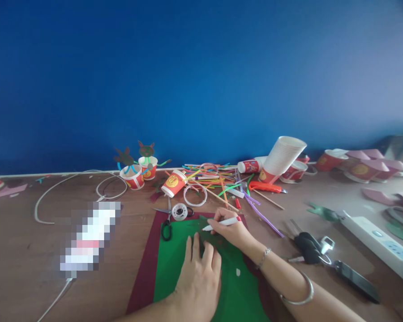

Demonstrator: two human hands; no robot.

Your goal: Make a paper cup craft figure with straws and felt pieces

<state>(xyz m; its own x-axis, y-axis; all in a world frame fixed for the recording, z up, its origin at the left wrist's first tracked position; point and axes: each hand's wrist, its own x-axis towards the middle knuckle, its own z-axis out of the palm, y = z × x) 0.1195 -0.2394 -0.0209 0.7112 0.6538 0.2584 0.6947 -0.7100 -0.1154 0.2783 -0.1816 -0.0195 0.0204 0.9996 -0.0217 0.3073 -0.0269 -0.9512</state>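
Fingers (pixel 219 228) of the right hand (pixel 235 233) are wrapped around a white marker (pixel 229 221), its red end toward the wrist side; from my remote seat I can't tell whether the tip touches the paper. The left hand (pixel 199 275) grips nothing that I can see: its fingers lie spread and flattened over a green sheet (pixel 169 268). A darker green piece (pixel 204 222) lies on that sheet, around and under the right hand, with part of it hidden from me. Beneath the green sheet I see a maroon sheet (pixel 144 273) on the table (pixel 20 264). At the far left corner of the sheets sit scissors (pixel 167 230), with a tape roll (pixel 179 212) against them. Just beyond, I make out a red paper cup (pixel 173 183) tipped over, next to a heap of colored sticks (pixel 208 179). To my right lie keys (pixel 309 248) and a white power strip (pixel 379 237).
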